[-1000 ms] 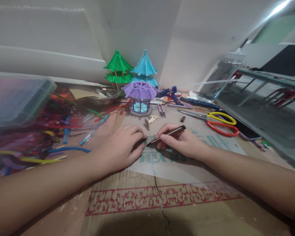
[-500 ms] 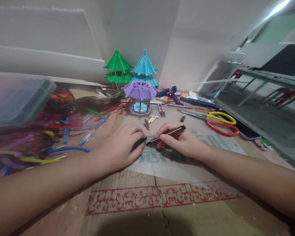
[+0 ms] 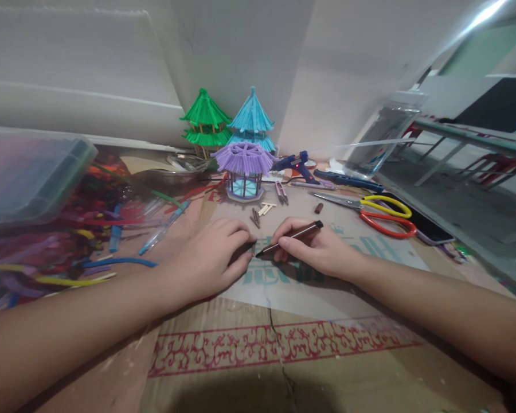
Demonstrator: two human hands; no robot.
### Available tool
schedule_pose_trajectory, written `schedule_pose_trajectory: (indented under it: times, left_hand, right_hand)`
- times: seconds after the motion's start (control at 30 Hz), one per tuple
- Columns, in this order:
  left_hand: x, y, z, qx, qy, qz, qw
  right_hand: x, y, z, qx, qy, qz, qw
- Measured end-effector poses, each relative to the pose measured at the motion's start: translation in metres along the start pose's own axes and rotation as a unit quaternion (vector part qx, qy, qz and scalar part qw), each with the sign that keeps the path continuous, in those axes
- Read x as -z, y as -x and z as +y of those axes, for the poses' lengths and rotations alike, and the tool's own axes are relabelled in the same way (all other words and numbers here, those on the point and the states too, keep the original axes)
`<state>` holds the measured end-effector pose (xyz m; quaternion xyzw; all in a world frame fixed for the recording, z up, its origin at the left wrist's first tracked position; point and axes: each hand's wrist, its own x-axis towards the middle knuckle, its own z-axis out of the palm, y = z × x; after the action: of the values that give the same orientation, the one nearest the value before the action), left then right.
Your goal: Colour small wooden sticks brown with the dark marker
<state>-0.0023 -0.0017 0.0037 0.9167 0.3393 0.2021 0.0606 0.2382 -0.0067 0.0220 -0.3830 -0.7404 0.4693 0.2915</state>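
My right hand [image 3: 305, 245] grips a brown marker [image 3: 298, 234], its dark tip pointing left and down. Close to that tip, the thumb and fingers of my left hand [image 3: 219, 252] pinch a small wooden stick [image 3: 253, 250], mostly hidden by the fingers. Both hands rest on a pale printed sheet [image 3: 241, 295]. Just beyond them lie several brown-coloured stick pieces [image 3: 255, 217] and a few bare wooden ones [image 3: 266, 209]. The brown marker cap [image 3: 319, 208] lies apart, past my right hand. A purple-roofed model pavilion [image 3: 244, 166] stands behind the sticks.
Green [image 3: 204, 123] and blue model pavilions [image 3: 252, 117] stand at the back. To their right are a glue gun [image 3: 296, 165], small snips [image 3: 281, 193], scissors [image 3: 370, 212] and a phone [image 3: 430, 223]. On the left sit a plastic box [image 3: 34, 178] and heaped pipe cleaners [image 3: 60, 281].
The marker tip has shifted very slightly beside the stick. Both hands keep nearly the same place and hold.
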Motion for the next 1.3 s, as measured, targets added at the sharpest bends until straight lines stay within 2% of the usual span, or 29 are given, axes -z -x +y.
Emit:
schedule_pose_trajectory:
  times: [0.67, 0.93, 1.3]
  left_hand:
    - [-0.0013, 0.0001, 0.0003, 0.011, 0.002, -0.004, 1.000]
    - [-0.0003, 0.0000, 0.0017, 0.013, 0.001, 0.001, 1.000]
    - [-0.0008, 0.0002, -0.0006, 0.002, 0.003, 0.010, 1.000]
  right_hand:
    - [0.0011, -0.0020, 0.0065, 0.032, -0.038, 0.014, 0.999]
    - [-0.0005, -0.0030, 0.0029, 0.002, -0.022, 0.029, 0.999]
    - [-0.0001, -0.0005, 0.0014, 0.002, 0.011, 0.026, 1.000]
